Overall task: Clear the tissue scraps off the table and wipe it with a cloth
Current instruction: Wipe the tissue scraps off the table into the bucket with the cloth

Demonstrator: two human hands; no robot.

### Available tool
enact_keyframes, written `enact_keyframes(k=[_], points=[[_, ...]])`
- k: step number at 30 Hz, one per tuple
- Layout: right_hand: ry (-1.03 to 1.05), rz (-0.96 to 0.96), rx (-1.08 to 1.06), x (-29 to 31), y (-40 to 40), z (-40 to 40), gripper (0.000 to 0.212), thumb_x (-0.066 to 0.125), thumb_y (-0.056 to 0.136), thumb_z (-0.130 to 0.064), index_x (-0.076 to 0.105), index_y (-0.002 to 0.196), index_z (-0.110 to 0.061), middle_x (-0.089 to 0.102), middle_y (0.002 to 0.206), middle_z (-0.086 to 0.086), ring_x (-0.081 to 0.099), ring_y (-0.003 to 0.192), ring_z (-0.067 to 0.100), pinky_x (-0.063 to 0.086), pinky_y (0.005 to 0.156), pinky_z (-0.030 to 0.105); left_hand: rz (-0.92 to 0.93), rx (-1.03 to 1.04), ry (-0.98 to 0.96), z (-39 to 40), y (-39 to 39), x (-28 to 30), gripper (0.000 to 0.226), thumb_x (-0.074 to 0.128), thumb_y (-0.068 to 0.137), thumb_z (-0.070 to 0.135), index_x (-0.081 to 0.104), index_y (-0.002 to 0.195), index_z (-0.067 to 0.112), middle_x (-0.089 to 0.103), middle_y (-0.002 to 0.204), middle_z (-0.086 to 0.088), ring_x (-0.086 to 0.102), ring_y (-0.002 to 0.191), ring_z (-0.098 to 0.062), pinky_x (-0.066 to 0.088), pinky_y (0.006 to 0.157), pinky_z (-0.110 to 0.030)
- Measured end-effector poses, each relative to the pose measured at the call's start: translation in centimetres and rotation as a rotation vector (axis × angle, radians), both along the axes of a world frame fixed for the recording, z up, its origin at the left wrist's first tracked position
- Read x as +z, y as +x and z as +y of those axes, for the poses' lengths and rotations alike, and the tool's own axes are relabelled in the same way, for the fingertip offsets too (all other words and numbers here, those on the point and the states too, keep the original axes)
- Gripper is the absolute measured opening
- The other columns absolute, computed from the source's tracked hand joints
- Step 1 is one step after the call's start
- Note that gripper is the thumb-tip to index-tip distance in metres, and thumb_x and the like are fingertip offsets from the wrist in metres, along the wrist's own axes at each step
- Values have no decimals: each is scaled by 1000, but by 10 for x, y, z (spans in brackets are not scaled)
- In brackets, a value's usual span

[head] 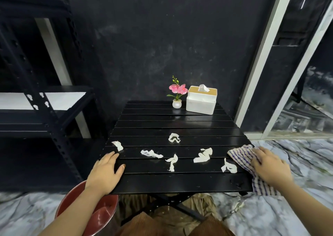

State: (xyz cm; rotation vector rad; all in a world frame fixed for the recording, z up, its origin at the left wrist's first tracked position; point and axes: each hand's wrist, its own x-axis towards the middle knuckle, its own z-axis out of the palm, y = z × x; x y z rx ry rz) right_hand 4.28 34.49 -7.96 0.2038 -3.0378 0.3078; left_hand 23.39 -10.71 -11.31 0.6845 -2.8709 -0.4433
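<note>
Several white tissue scraps lie on the black slatted table (162, 124): one at the left edge (117, 145), one in the middle (174, 138), one near the right (228, 166), and others between them. My left hand (106, 172) rests flat on the table's front left corner, fingers apart, holding nothing. My right hand (270, 165) presses on a checked cloth (241, 154) that hangs over the table's right edge.
A white tissue box (201, 101) and a small potted pink flower (177, 93) stand at the table's far side. A red bin (100, 216) sits on the floor under my left forearm. A dark metal shelf (45, 109) stands to the left.
</note>
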Motion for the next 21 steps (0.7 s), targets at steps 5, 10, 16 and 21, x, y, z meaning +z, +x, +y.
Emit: enact_keyframes(k=[5,10,16,21], points=[[37,-129,186,-10,-17,12,45,40,95,-36,34,139,-33,26,154,-5,24,142,19,22,116,41,38,-1,-3,-1,1,-3,58,40,94,44,31,144,18,27,154,1,21,143,-16,15,118,-36],[-63,-159,227,-19,-10,3,49,42,95,-35,33,142,-25,22,156,0,23,143,19,21,115,35,48,4,-14,1,2,-5,58,39,94,45,29,145,18,26,155,2,20,143,-15,14,119,-34],[-113,-116,205,-20,0,-17,50,45,94,-28,34,141,-17,23,155,5,24,143,20,20,116,34,56,7,-10,3,2,-5,57,38,94,44,29,145,19,26,155,1,19,143,-15,12,119,-34],[-122,-102,211,-22,9,-47,49,38,96,-26,31,143,-12,19,156,9,17,145,19,16,118,33,53,6,-1,3,2,-4,58,38,94,45,28,145,18,25,155,1,17,144,-15,12,119,-35]])
